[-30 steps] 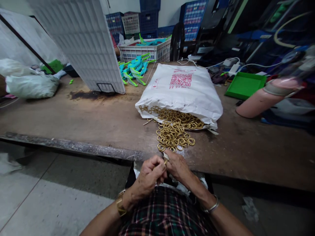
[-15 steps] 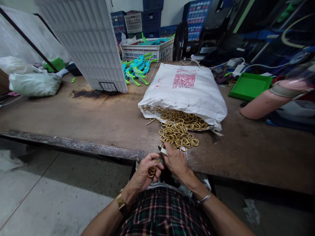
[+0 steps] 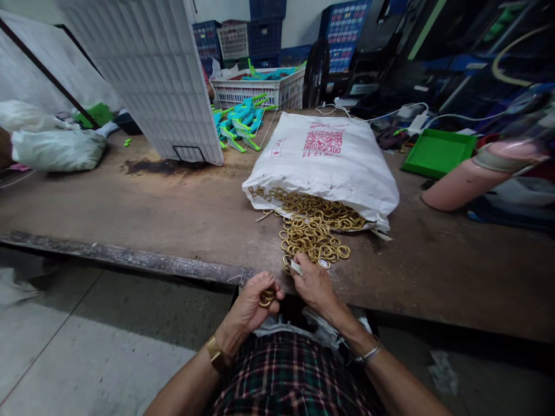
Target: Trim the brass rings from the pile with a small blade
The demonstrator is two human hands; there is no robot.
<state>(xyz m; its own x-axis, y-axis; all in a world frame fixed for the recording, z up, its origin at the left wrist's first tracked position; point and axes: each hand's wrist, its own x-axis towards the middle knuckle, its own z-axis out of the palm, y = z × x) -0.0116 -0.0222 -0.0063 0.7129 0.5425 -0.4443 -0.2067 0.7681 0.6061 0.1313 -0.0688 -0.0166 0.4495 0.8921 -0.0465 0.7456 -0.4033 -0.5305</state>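
A heap of gold rings (image 3: 313, 231) spills from the open mouth of a white sack (image 3: 326, 157) onto the brown worktable (image 3: 143, 208). My left hand (image 3: 255, 301) is curled shut around a small bunch of gold rings (image 3: 266, 297) just below the table's front edge. Beside it, my right hand (image 3: 314, 284) reaches onto the near edge of the heap, its fingers pinched on a small pale tool (image 3: 296, 267) at the nearest rings. Both wrists wear metal bands.
A white slatted panel (image 3: 151, 75) leans at the back left, with teal and green plastic parts (image 3: 238, 122) and a white crate (image 3: 260, 88) behind. A green tray (image 3: 437, 151) and a pink cylinder (image 3: 472, 173) lie right. White bags (image 3: 52, 144) sit far left.
My right hand has moved forward from my lap onto the near edge of the ring heap. My left hand has dropped slightly and now shows a bunch of rings in its grasp.
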